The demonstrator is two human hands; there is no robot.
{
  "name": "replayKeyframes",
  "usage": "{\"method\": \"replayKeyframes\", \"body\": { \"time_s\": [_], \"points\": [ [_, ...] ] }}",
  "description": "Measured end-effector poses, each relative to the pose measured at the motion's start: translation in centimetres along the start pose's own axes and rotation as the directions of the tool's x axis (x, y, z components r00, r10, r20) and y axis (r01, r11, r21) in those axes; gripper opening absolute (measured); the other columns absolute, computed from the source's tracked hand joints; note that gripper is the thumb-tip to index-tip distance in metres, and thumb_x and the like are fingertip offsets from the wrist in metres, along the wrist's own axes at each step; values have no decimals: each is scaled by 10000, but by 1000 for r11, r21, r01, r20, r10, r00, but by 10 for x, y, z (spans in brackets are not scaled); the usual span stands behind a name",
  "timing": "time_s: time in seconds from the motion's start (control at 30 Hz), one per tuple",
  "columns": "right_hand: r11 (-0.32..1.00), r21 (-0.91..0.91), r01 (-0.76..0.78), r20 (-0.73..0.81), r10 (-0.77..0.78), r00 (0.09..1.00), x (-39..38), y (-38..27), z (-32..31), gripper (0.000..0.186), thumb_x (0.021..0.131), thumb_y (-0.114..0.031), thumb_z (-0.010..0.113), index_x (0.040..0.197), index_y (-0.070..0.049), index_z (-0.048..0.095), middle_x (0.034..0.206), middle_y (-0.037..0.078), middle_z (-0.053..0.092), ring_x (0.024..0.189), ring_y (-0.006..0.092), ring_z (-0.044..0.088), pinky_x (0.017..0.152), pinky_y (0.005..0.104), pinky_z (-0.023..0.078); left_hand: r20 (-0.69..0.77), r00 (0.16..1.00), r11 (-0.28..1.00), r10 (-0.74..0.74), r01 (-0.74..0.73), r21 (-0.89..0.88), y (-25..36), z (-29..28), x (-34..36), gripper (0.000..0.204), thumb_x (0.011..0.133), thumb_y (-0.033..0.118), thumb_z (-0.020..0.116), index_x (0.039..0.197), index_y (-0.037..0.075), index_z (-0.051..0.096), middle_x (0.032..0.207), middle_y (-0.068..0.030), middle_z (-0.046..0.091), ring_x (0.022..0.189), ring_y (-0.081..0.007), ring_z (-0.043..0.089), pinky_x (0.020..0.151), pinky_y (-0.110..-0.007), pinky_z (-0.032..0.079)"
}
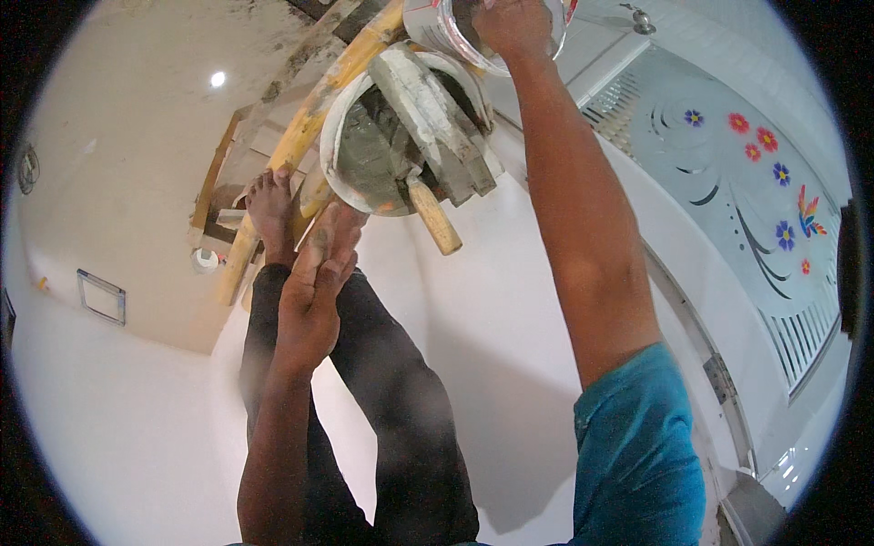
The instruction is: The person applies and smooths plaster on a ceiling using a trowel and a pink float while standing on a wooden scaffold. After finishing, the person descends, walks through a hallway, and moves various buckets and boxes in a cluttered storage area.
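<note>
Probably the right hand (515, 29), whose finger grip I cannot tell, should work gently at the far pail (426, 23), so the nearer bucket (333, 127) beside it is not knocked, while the left hand (308, 309), fingers seemingly close together, waits near the left foot (270, 207).

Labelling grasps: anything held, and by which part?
Cannot tell: right hand, partly cut off, is at the topmost container; left hand is by a thin pale strip, grip unclear.

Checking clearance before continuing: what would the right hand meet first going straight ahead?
Likely the inside of the upper bucket, since the right hand points into its mouth; depth is unclear.
</note>
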State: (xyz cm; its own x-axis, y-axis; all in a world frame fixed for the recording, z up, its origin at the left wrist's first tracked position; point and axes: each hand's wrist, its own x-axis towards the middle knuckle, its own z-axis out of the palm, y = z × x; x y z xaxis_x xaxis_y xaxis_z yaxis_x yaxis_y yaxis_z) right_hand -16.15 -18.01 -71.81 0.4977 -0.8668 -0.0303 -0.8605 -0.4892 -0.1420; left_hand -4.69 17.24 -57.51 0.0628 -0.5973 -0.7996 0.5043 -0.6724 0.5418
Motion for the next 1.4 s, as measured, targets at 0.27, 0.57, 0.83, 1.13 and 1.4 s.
{"method": "replayKeyframes", "body": {
  "time_s": [0.27, 0.57, 0.83, 1.13, 1.4],
  "points": [
    [843, 496, -207, 94, 184, 978, -39, 55, -49, 553, 810, -166, 658, 1291, 6, 445, 1154, 170, 582, 973, 303, 623, 746, 378, 544, -184, 973, 986, -137, 116, -121, 3, -16, -9, 449, 1026, 234, 421, 1371, -53, 399, 1246, -194, 572, 1083, -274, 622, 925, -379, 523],
    [885, 433, -169, -296, 317, 901, -75, 6, -93, 452, 795, -136, 711, 1191, -10, 532, 1100, 161, 616, 957, 236, 639, 720, 329, 551, -484, 873, 974, -66, 162, 158, -1, -82, -34, 405, 1028, 261, 396, 1229, -40, 579, 1092, -170, 674, 1067, -289, 629, 1030, -421, 414],
    [862, 165, -480, -66, 495, 867, -85, 19, -71, 313, 784, -156, 695, 1049, -11, 612, 949, 150, 671, 876, 260, 653, 759, 368, 513, -604, 795, 928, 60, 179, 328, 7, -112, -61, 407, 1024, 274, 455, 1228, -47, 600, 1072, -132, 668, 1111, -177, 552, 1013, -312, 382],
    [-437, 812, -387, 553, 364, 749, -140, -63, -212, 398, 872, -100, 595, 1245, -27, 477, 1202, 86, 573, 1129, 238, 558, 871, 403, 490, -174, 895, 836, 410, -292, 464, 50, -39, -69, 507, 1006, 362, 437, 1348, -11, 472, 1263, -187, 563, 1211, -260, 514, 1046, -388, 372],
    [1, 694, -720, 720, -33, 694, -217, -173, -416, 482, 904, -178, 575, 1329, 1, 436, 1269, 118, 553, 1164, 262, 545, 1018, 408, 422, 90, 994, 795, 55, 11, -607, 172, -3, -187, 410, 996, 312, 443, 1272, 14, 500, 1153, -143, 623, 933, -216, 653, 820, -401, 555]
  ]
}}
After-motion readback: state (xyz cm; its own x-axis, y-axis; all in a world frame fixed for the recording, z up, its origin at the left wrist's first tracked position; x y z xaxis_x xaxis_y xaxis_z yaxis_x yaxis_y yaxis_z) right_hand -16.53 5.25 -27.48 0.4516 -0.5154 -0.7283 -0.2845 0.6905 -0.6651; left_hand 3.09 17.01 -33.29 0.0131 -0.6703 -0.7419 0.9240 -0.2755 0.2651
